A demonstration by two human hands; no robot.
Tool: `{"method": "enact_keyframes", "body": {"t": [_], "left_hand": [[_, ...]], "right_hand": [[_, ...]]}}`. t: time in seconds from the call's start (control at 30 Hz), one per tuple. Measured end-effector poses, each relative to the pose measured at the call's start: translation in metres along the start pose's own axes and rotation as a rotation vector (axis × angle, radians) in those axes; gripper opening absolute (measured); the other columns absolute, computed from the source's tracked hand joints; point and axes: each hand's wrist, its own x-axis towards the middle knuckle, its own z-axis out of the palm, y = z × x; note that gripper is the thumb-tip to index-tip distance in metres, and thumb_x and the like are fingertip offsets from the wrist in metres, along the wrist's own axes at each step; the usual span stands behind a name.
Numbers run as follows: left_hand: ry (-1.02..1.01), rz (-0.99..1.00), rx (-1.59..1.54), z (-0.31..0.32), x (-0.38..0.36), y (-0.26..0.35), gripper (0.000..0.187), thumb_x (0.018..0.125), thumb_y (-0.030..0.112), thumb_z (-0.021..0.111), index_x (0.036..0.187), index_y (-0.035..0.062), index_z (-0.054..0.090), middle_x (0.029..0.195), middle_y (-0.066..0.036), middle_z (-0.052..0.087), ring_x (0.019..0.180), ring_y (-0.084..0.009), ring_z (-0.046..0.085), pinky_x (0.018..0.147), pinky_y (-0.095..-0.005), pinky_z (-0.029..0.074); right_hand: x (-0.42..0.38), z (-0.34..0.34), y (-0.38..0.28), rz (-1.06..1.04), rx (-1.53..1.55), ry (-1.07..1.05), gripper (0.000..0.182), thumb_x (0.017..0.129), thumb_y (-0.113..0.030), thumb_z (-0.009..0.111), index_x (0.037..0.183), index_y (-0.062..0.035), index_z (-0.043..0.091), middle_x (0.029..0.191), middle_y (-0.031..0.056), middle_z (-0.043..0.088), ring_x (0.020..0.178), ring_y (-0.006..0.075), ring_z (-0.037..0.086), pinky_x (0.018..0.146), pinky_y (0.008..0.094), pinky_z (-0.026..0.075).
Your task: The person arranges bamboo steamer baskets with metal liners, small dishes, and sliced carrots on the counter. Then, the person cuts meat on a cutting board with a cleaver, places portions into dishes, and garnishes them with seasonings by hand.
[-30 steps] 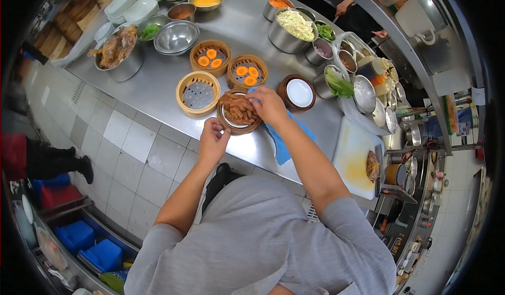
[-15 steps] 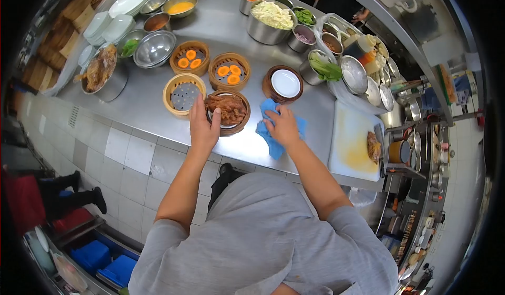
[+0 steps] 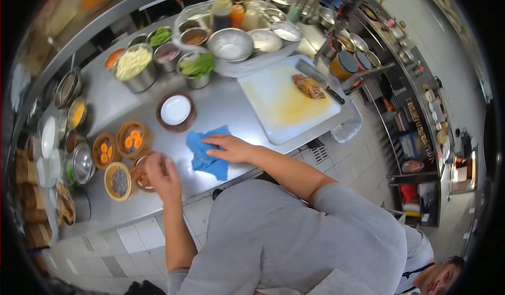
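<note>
My right hand presses on a crumpled blue cloth on the steel counter, its fingers closing over the fabric. Slightly blurred, my left hand is over the right side of a bamboo steamer basket holding brown, glossy braised meat. Its fingers are apart and I see nothing in them; they hide part of the basket. Beside that basket stands a bamboo steamer with a perforated liner. Two more steamers behind hold orange carrot slices. A white dish sits in a dark steamer basket behind the cloth.
To the right lies a white cutting board with a piece of brown meat and a knife. Metal pots of shredded cabbage and leafy greens line the back. Another person is at the lower right.
The view has swung right, bringing the cutting board nearer the middle. My left hand has shifted from the meat basket's left side to its right. My right hand stays on the blue cloth.
</note>
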Motion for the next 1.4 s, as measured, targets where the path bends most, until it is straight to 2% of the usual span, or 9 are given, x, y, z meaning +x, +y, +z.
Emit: {"method": "enact_keyframes", "body": {"t": [0.07, 0.27, 0.47, 0.53, 0.6, 0.7, 0.93, 1.23, 1.4], "left_hand": [[-0.327, 0.227, 0.18, 0.08, -0.019, 0.031, 0.043, 0.088, 0.025, 0.077, 0.126, 0.0064, 0.068, 0.133, -0.018, 0.063, 0.124, -0.0419, 0.055, 0.107, -0.0527, 0.042], [-0.125, 0.223, 0.617, 0.205, -0.056, 0.027, 0.037, 0.084, 0.021, 0.076, 0.12, 0.0119, 0.072, 0.138, -0.015, 0.06, 0.126, -0.044, 0.051, 0.101, -0.057, 0.043], [-0.276, -0.235, -0.306, 0.276, 0.03, 0.098, 0.059, 0.088, 0.019, 0.075, 0.144, 0.0055, 0.059, 0.139, -0.023, 0.061, 0.13, -0.0425, 0.053, 0.111, -0.0511, 0.043], [-0.174, -0.351, -0.477, 0.275, 0.061, 0.098, 0.062, 0.089, 0.019, 0.073, 0.147, 0.0057, 0.056, 0.138, -0.023, 0.062, 0.13, -0.0421, 0.053, 0.112, -0.0496, 0.043], [-0.015, 0.157, 0.306, 0.266, 0.081, 0.077, 0.069, 0.089, 0.021, 0.074, 0.153, 0.0084, 0.05, 0.145, -0.019, 0.058, 0.135, -0.0393, 0.049, 0.112, -0.05, 0.042], [0.036, -0.222, 0.767, 0.232, 0.076, 0.071, 0.071, 0.088, 0.024, 0.076, 0.152, 0.0097, 0.05, 0.151, -0.016, 0.053, 0.139, -0.0358, 0.046, 0.109, -0.0522, 0.043], [-0.075, -0.13, 0.686, 0.169, -0.002, 0.052, 0.056, 0.083, 0.034, 0.082, 0.129, 0.0111, 0.061, 0.132, -0.009, 0.058, 0.131, -0.0327, 0.049, 0.099, -0.0522, 0.043], [-0.08, 0.08, 0.04, 0.176, -0.09, 0.12, 0.048, 0.084, 0.029, 0.085, 0.122, 0.0085, 0.063, 0.124, -0.014, 0.061, 0.118, -0.0348, 0.057, 0.096, -0.0553, 0.046], [-0.435, -1.229, -1.044, 0.167, -0.042, 0.16, 0.077, 0.104, 0.07, 0.048, 0.159, 0.0159, 0.042, 0.151, -0.015, 0.056, 0.143, -0.0357, 0.052, 0.111, -0.0604, 0.048]], "right_hand": [[-0.019, -0.045, 0.045, -0.024, -0.272, 0.249, 0.059, 0.097, -0.045, 0.072, 0.146, -0.0124, 0.063, 0.149, 0.0228, 0.057, 0.138, 0.0417, 0.052, 0.116, 0.0487, 0.043], [-0.1, -0.226, 0.12, 0.506, -1.01, 0.764, 0.087, 0.083, -0.045, 0.085, 0.159, -0.0241, 0.047, 0.159, 0.0216, 0.044, 0.147, 0.0462, 0.039, 0.121, 0.0573, 0.033], [-0.122, -0.32, 0.183, 0.403, -0.71, 0.462, 0.085, 0.082, -0.04, 0.086, 0.156, -0.0257, 0.049, 0.149, 0.0225, 0.053, 0.136, 0.0439, 0.052, 0.109, 0.0535, 0.049], [-0.122, -0.314, 0.179, 0.389, -0.784, 0.481, 0.075, 0.082, -0.034, 0.084, 0.151, -0.0225, 0.055, 0.14, 0.0227, 0.057, 0.129, 0.0426, 0.057, 0.105, 0.0519, 0.051], [-0.124, -0.309, 0.187, 0.325, -0.785, 0.509, 0.071, 0.082, -0.03, 0.083, 0.148, -0.0209, 0.057, 0.135, 0.0224, 0.06, 0.124, 0.0424, 0.059, 0.104, 0.0524, 0.052], [-0.127, -0.304, 0.188, 0.29, -0.812, 0.553, 0.069, 0.081, -0.024, 0.081, 0.146, -0.0178, 0.057, 0.124, 0.0221, 0.064, 0.115, 0.0429, 0.062, 0.1, 0.053, 0.052], [-0.133, -0.3, 0.181, 0.38, -0.736, 0.564, 0.059, 0.081, -0.018, 0.077, 0.137, -0.012, 0.059, 0.111, 0.0249, 0.068, 0.107, 0.0439, 0.066, 0.09, 0.0521, 0.055], [-0.084, -0.227, 0.159, 0.372, 0.847, 0.272, 0.033, 0.098, -0.016, 0.069, 0.129, -0.006, 0.064, 0.109, 0.0064, 0.071, 0.093, 0.0185, 0.069, 0.078, 0.0361, 0.058], [-0.027, -0.123, 0.059, 0.251, 1.176, 0.112, 0.042, 0.1, -0.019, 0.068, 0.139, -0.0086, 0.055, 0.122, 0.0064, 0.067, 0.107, 0.0204, 0.066, 0.092, 0.0389, 0.057]]}}
